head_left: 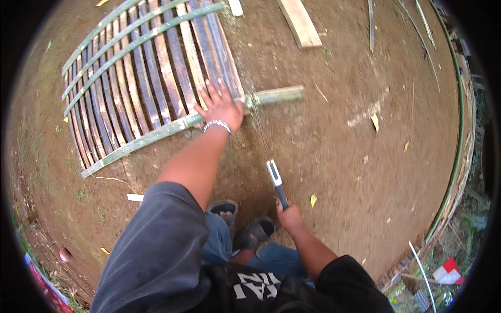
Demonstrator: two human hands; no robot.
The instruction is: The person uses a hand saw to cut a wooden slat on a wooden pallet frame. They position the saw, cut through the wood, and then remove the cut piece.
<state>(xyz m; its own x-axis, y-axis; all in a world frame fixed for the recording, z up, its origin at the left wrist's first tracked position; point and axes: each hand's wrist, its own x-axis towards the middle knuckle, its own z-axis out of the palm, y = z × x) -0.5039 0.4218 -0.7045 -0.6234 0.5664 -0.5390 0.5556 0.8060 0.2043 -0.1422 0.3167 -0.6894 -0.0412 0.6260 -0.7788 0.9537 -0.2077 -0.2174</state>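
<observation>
On the ground at the upper left lies a panel of bamboo slats [140, 86], dark and pale side by side, crossed by green bamboo strips [136, 43]. Along its near edge runs another green bamboo strip [143, 142], whose end sticks out past the panel to the right. My left hand [223, 110], a bracelet at its wrist, presses flat with fingers spread on the panel's near right corner. My right hand [290, 216] is closed round the dark handle of a hand saw [274, 176]. The saw's thin blade reaches up to the near strip, just right of the panel's corner.
A wooden plank [301, 23] lies on the bare earth beyond the strip's end. Thin strips [371, 26] lie at the upper right. A long curved edging [461, 151] bounds the ground on the right. My sandalled feet [255, 233] stand close below the saw.
</observation>
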